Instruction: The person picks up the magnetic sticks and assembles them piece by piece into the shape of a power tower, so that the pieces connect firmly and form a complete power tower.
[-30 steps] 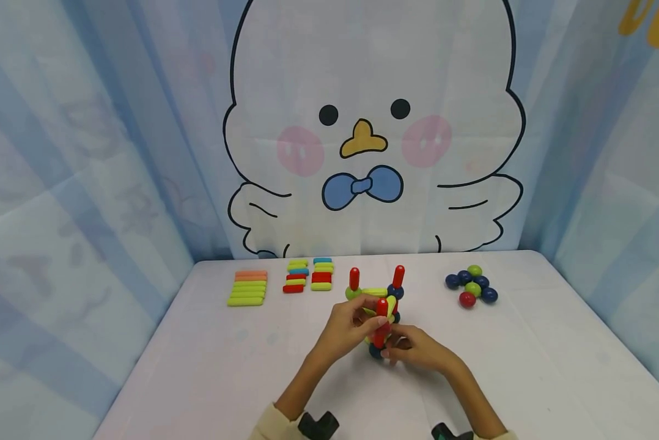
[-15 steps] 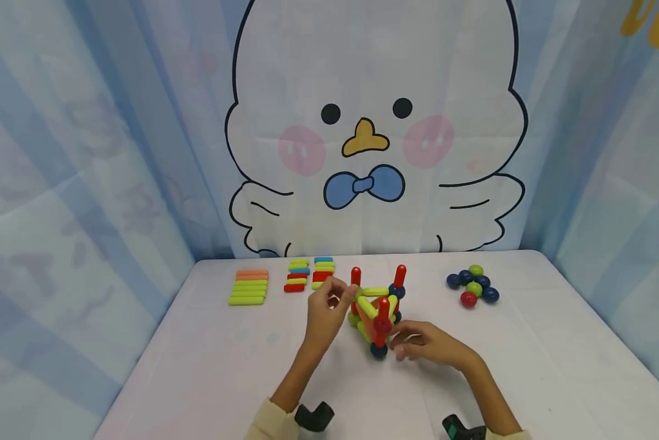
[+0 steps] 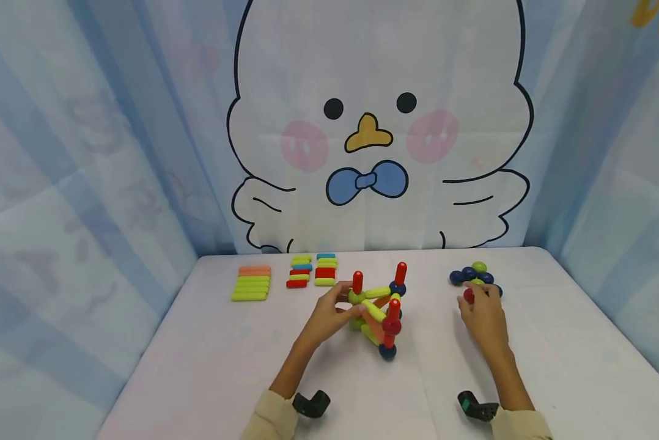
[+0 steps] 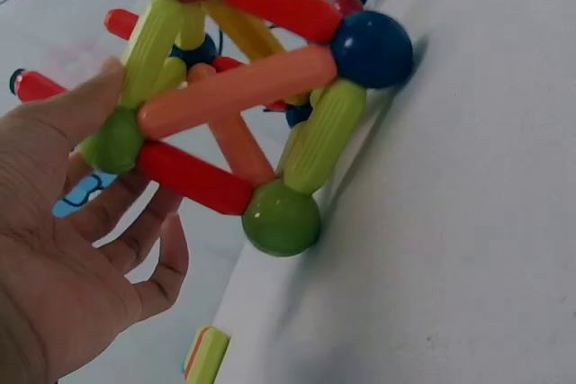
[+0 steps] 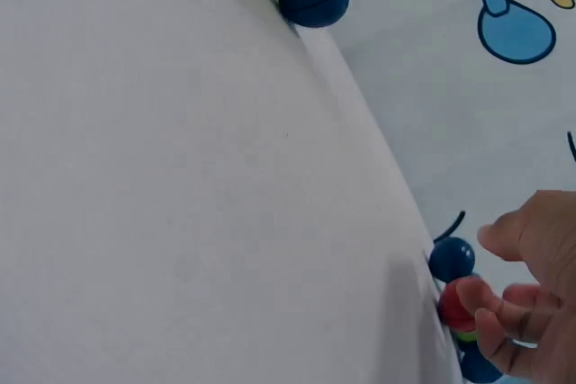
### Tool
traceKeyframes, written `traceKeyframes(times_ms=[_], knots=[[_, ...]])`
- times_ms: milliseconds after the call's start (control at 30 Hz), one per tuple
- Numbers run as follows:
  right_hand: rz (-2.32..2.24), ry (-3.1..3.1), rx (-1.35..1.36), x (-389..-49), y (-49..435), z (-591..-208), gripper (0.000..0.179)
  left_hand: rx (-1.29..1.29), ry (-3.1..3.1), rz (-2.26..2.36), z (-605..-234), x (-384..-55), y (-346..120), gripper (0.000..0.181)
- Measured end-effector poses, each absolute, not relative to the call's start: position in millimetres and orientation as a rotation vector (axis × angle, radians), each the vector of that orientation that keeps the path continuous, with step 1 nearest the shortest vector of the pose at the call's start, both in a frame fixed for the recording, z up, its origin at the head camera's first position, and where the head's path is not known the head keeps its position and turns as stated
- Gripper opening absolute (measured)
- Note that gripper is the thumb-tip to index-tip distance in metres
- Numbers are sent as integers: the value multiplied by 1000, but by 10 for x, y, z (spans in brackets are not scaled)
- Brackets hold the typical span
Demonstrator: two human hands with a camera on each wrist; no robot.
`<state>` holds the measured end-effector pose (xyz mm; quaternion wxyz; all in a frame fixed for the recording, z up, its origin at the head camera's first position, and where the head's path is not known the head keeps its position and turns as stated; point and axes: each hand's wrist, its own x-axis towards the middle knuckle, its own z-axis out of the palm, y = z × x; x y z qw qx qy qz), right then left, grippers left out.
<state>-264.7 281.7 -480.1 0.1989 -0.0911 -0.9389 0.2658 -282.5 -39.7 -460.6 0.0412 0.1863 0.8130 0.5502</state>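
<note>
My left hand (image 3: 324,316) holds the left side of a ball-and-rod frame (image 3: 375,310), built of coloured rods and balls with several red rods sticking up. In the left wrist view, the thumb lies by a green ball (image 4: 115,141), with the fingers curving behind and below it. My right hand (image 3: 486,318) is at the group of loose balls on the right. Its fingertips are at a red ball (image 5: 456,305), while the thumb stands apart from them in the right wrist view. A blue ball (image 5: 452,260) sits beside the red one. Part of the group is hidden behind this hand.
On the left of the table lie a row of orange and yellow-green rods (image 3: 251,283) and two stacks of shorter rods, the left stack (image 3: 299,272) and the right stack (image 3: 325,270). A cartoon curtain (image 3: 373,220) hangs behind the table.
My right hand has left the frame's side and moved right and away to the loose balls. My left hand has settled on the frame's left side, and the frame has turned slightly.
</note>
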Motion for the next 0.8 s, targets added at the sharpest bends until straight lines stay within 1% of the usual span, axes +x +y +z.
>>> traceKeyframes(times_ms=[133, 333, 433, 567, 667, 800], knots=[[627, -2670, -249, -2684, 2856, -4868, 43, 657, 2477, 1587, -4581, -2831, -423, 43], [590, -2765, -196, -2662, 2836, -4910, 43, 768, 2461, 1551, -4590, -2805, -415, 42], [700, -2804, -128, -2649, 2812, -4876, 42, 802, 2483, 1531, -4582, -2790, -402, 41], [981, -2783, -24, -2658, 2744, -4705, 42, 846, 2503, 1510, -4572, -2788, -403, 40], [1182, -2698, 65, -2673, 2656, -4507, 45, 885, 2503, 1509, -4576, -2790, -411, 39], [1336, -2542, 246, -2704, 2492, -4204, 45, 907, 2505, 1518, -4579, -2791, -425, 38]])
